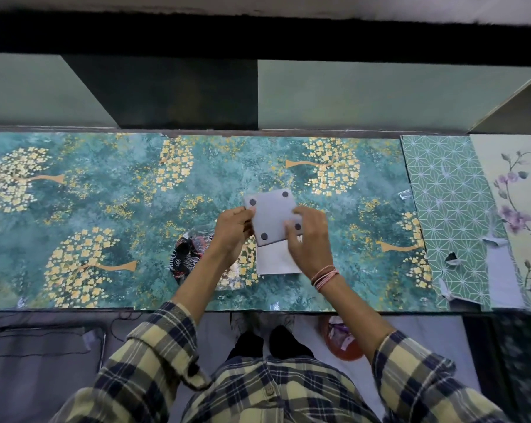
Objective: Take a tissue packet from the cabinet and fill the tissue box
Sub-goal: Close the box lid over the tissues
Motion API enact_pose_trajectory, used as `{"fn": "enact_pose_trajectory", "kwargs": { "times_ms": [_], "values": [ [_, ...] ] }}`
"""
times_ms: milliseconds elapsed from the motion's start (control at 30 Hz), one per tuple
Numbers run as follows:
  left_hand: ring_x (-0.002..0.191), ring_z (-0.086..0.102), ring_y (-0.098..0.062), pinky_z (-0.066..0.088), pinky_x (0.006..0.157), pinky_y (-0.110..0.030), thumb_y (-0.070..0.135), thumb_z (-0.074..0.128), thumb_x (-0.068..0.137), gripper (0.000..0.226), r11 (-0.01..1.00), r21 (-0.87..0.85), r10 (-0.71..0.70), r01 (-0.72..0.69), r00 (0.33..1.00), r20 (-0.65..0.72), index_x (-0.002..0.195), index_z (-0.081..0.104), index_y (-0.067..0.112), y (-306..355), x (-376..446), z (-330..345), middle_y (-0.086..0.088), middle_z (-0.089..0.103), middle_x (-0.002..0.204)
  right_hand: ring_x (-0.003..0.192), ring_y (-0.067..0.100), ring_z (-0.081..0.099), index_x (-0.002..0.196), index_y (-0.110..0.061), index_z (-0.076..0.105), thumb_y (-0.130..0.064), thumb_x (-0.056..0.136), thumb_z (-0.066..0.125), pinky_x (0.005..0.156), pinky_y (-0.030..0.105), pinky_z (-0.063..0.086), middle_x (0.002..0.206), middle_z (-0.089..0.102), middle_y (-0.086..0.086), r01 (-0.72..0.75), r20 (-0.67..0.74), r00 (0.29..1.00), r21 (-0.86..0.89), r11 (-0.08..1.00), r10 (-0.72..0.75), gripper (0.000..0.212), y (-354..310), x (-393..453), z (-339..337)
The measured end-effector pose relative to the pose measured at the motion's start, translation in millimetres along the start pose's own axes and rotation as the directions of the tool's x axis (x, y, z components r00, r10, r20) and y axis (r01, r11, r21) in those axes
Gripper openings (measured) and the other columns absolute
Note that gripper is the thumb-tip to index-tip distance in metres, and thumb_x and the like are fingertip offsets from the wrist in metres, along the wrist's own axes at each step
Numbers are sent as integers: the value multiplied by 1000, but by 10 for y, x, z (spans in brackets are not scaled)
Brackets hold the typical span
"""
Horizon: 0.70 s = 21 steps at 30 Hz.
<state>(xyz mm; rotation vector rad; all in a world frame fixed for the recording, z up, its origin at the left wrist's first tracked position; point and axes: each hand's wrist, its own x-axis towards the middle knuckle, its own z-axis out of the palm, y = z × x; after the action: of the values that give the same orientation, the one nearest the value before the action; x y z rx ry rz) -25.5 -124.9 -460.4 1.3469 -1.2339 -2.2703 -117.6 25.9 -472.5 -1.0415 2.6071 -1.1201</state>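
Observation:
I hold a grey square tissue box (271,216) upside down over the counter, its underside with four dark round feet facing me. My left hand (232,232) grips its left edge and my right hand (308,236) grips its right side. A white stack of tissues (276,257) lies on the counter just below the box, partly under my right hand. A crumpled clear and black-red tissue packet wrapper (186,256) lies beside my left wrist.
The counter (105,209) is covered in green paper with yellow flower trees; other patterned sheets (450,209) lie at the right. Green cabinet panels (349,96) stand behind. An orange bin (342,340) sits on the floor below the counter edge.

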Motion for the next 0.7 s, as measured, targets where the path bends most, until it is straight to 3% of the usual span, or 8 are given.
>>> {"fn": "enact_pose_trajectory", "kwargs": {
  "times_ms": [100, 167, 233, 300, 333, 467, 567, 700],
  "values": [
    [92, 70, -24, 60, 79, -35, 8, 53, 105, 19, 999, 34, -26, 23, 996, 89, 109, 69, -1, -61, -34, -68, -13, 74, 106, 96, 27, 63, 111, -5, 67, -25, 92, 62, 88, 44, 53, 107, 69, 13, -415, 172, 907, 205, 886, 385, 29, 162, 119, -111],
    [99, 69, -24, 60, 83, -36, 6, 49, 106, 21, 994, 81, -90, 78, 983, 157, 118, 66, -1, -135, -48, -96, -11, 72, 113, 77, 20, 64, 95, -9, 74, -21, 89, 63, 72, 43, 58, 86, 71, 6, -527, 269, 846, 287, 800, 461, 17, 212, 124, -126],
    [107, 67, -28, 59, 86, -38, 0, 47, 106, 25, 974, 185, -165, 127, 964, 208, 125, 63, -3, -229, -43, -125, -13, 70, 120, 73, 19, 67, 92, -9, 77, -13, 89, 66, 69, 41, 60, 81, 73, 6, -560, 237, 826, 254, 788, 511, 12, 251, 71, -118],
    [111, 67, -32, 60, 87, -40, -4, 50, 103, 28, 946, 297, -185, 126, 966, 179, 127, 63, -7, -344, -18, -153, -18, 70, 122, 71, 18, 70, 96, -4, 79, -10, 88, 72, 66, 29, 62, 86, 76, 9, -607, 197, 794, 239, 758, 574, 13, 256, 3, -131],
    [110, 69, -35, 61, 86, -43, -4, 53, 102, 26, 934, 341, -161, 110, 979, 125, 124, 66, -9, -403, -7, -162, -20, 72, 119, 67, 15, 68, 95, -1, 79, -10, 87, 74, 60, 21, 58, 86, 76, 10, -625, 179, 781, 231, 746, 598, 13, 266, -31, -123],
    [93, 75, -39, 64, 81, -49, 0, 73, 91, 6, 898, 435, -15, 73, 991, -134, 92, 75, -5, -564, 14, -148, -23, 76, 100, 54, 7, 59, 79, 4, 76, -9, 83, 79, 53, 12, 48, 74, 71, 9, -666, 161, 746, 185, 723, 646, 14, 274, -124, -65],
    [80, 75, -31, 64, 76, -44, 6, 81, 86, 10, 854, 515, 39, 75, 977, -208, 79, 76, 0, -624, 16, -148, -18, 77, 91, 62, 15, 61, 71, 3, 76, -11, 81, 81, 59, 18, 44, 74, 75, 14, -688, 164, 725, 139, 712, 668, 18, 311, -168, -8],
    [69, 67, -23, 62, 73, -39, 5, 82, 84, 20, 850, 520, 48, 79, 973, -226, 68, 71, 7, -617, 8, -177, -13, 73, 83, 67, 17, 62, 70, -4, 77, -14, 81, 81, 67, 24, 44, 69, 69, 5, -694, 195, 718, 125, 709, 668, 15, 331, -170, 32]
  ]
}}
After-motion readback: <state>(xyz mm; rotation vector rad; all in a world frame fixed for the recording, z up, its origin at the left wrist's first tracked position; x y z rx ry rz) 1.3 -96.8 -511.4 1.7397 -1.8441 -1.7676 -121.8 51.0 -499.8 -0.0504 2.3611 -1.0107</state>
